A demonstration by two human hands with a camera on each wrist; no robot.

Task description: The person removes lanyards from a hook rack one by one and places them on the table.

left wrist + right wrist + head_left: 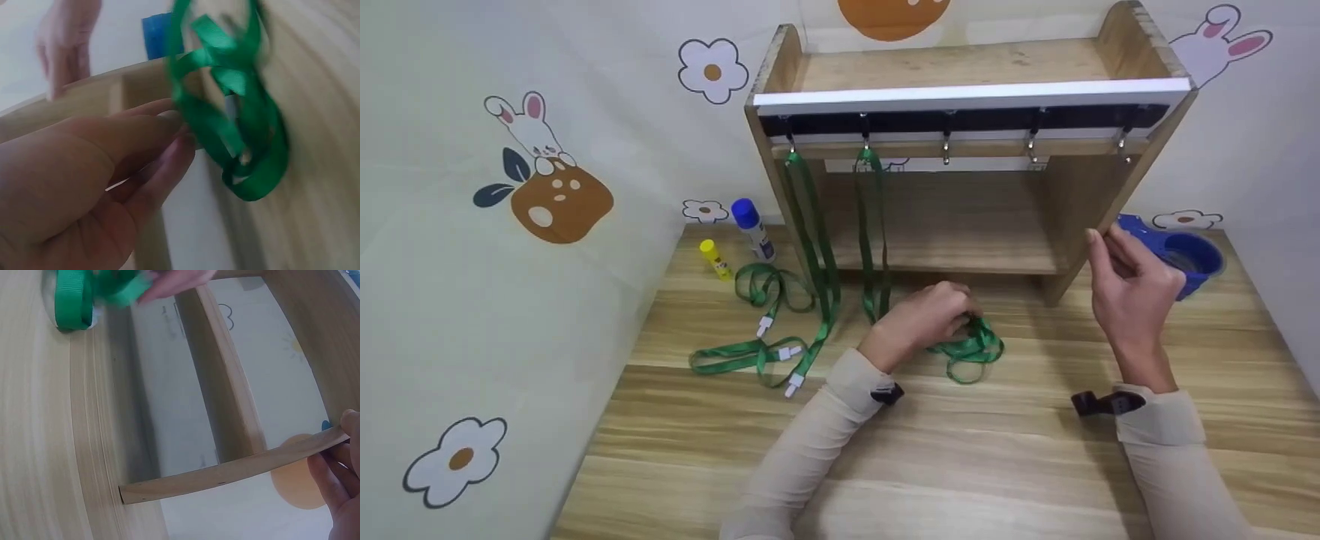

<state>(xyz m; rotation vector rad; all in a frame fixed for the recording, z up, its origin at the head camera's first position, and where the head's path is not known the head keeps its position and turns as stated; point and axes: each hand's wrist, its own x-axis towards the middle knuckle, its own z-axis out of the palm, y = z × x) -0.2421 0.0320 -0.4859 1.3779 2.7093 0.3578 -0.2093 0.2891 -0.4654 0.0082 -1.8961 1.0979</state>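
Note:
My left hand pinches a bundled green lanyard just above the tabletop, in front of the shelf. Up close in the left wrist view, loops of this lanyard hang past the fingertips, blurred. My right hand holds the front edge of the wooden shelf's right side panel between thumb and fingers. Two green lanyards hang from the two left hooks of the wooden shelf; the other hooks carry nothing.
More green lanyard loops with white clips lie on the table at left. A blue-capped glue stick and a yellow one stand beside the shelf. Behind my right hand is a blue container. Patterned cloth backs the table.

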